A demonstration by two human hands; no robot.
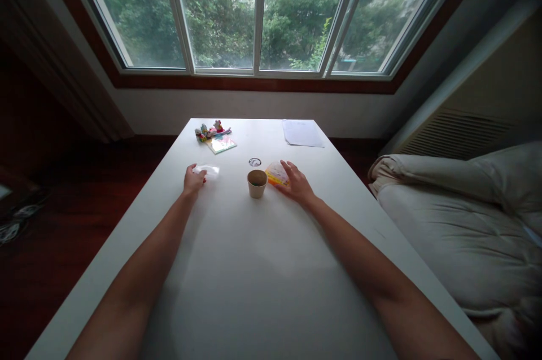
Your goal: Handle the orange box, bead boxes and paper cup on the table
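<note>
A small brown paper cup [257, 191] stands upright at the middle of the table, with something dark inside that I cannot make out. Left of it, my left hand [194, 180] is closed on a clear plastic piece [209, 170], pinched between thumb and fingers. On the cup's other side, my right hand [298, 182] has its fingers curved around a clear packet with yellow and orange print [276, 173]. That packet sits close beside the cup, partly covered by the hand. Just behind the cup lies a small round dark-rimmed item [254, 162].
Several small colourful figures [212, 131] and a shiny flat card packet [222, 144] lie at the table's back left. White paper sheets [302, 133] rest at the back right. A cushioned sofa [444, 236] borders the white table [271, 292] on the right, with windows beyond.
</note>
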